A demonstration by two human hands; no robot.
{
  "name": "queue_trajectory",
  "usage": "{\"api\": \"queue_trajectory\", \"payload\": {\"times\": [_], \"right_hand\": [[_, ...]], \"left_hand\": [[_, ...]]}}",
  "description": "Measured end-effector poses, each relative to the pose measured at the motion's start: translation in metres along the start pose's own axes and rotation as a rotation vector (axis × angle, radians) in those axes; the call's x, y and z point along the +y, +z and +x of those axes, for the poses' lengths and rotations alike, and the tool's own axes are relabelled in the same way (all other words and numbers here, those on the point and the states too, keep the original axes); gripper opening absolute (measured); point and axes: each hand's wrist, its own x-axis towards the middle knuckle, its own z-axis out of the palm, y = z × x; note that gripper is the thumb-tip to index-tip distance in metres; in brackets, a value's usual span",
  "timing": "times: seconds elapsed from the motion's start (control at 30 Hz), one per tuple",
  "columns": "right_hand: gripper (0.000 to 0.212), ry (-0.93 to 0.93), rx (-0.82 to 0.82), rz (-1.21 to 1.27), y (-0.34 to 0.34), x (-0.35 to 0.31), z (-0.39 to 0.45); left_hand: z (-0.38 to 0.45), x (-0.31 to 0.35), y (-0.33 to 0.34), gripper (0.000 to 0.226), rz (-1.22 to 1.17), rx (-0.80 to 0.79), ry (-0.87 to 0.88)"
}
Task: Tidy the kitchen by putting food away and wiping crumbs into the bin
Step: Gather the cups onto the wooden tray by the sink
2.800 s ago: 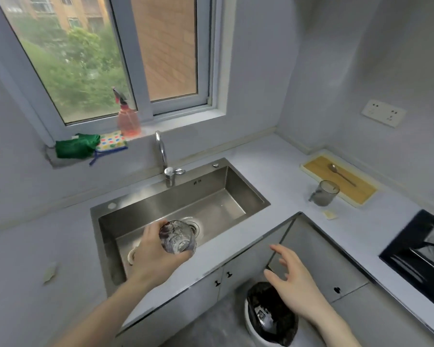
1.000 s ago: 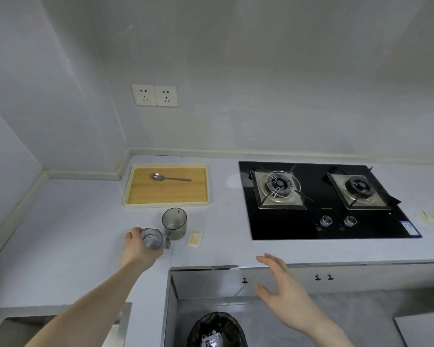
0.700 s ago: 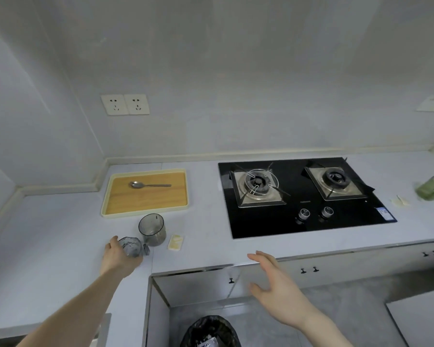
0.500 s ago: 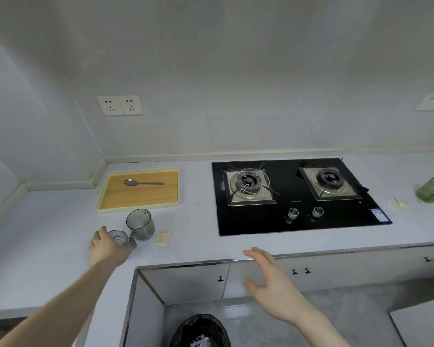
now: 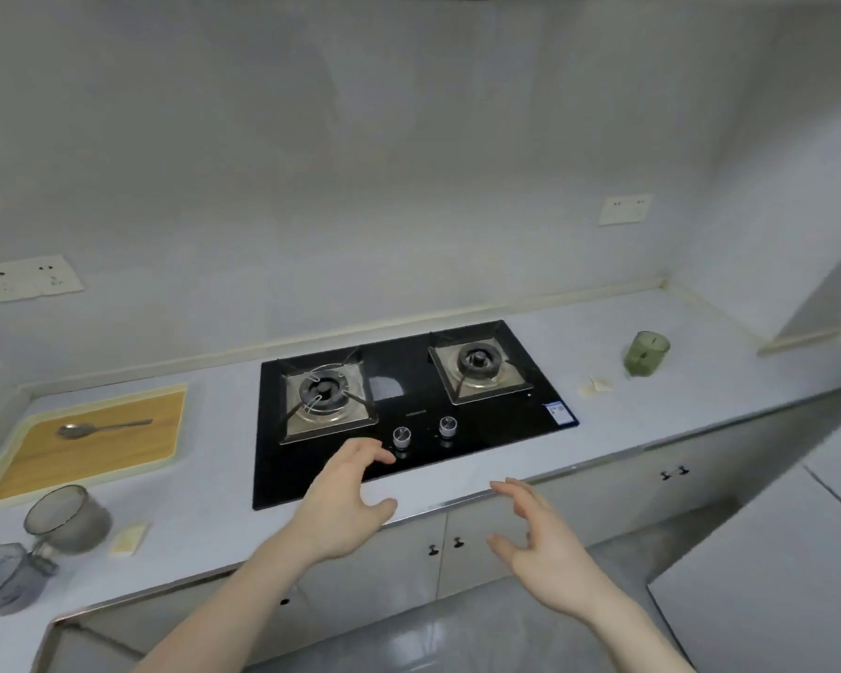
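Over the counter point(image 5: 651, 420) edge both hands are empty, fingers spread: left hand point(image 5: 343, 507) by the stove point(image 5: 409, 405), right hand point(image 5: 540, 541) nearer the scrap point(image 5: 595, 385) beside the green cup point(image 5: 645, 353) (up-right, likely next).

Stove point(image 5: 409, 405): black, two burners, set in the desk point(image 5: 214, 488)
Spoon point(image 5: 100, 428): lying on the wooden tray point(image 5: 88, 444)
Sockets point(image 5: 28, 276): on the wall

Glossy black hob point(image 5: 409, 405) with silver burner plates, pale grey worktop point(image 5: 205, 478), cream-rimmed tray point(image 5: 88, 449) with orange wood-grain base, smoky grey cup point(image 5: 66, 519), translucent green cup point(image 5: 645, 353), pale yellow scraps point(image 5: 129, 537)
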Motion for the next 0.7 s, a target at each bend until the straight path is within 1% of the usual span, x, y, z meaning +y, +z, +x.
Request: {"api": "queue_trajectory", "payload": {"times": [0.07, 0.17, 0.37, 0.53, 0.7], "right_hand": [[0.06, 0.03, 0.059, 0.006, -0.029, 0.023, -0.006], [0.058, 0.072, 0.118, 0.008, -0.062, 0.048, -0.008], [0.059, 0.136, 0.17, -0.025, -0.123, 0.097, 0.024], [0.058, 0.187, 0.163, -0.008, -0.169, 0.13, 0.082], [0.058, 0.238, 0.142, -0.012, -0.214, 0.151, 0.138]], "left_hand": [[0.017, 0.025, 0.018, 0.05, 0.066, -0.063, 0.077], [0.045, 0.048, 0.035, 0.05, 0.113, -0.122, 0.13], [0.115, 0.073, 0.075, 0.051, 0.102, -0.169, 0.12], [0.184, 0.078, 0.112, 0.061, 0.133, -0.278, 0.108], [0.245, 0.087, 0.134, 0.061, 0.145, -0.343, 0.089]]}}
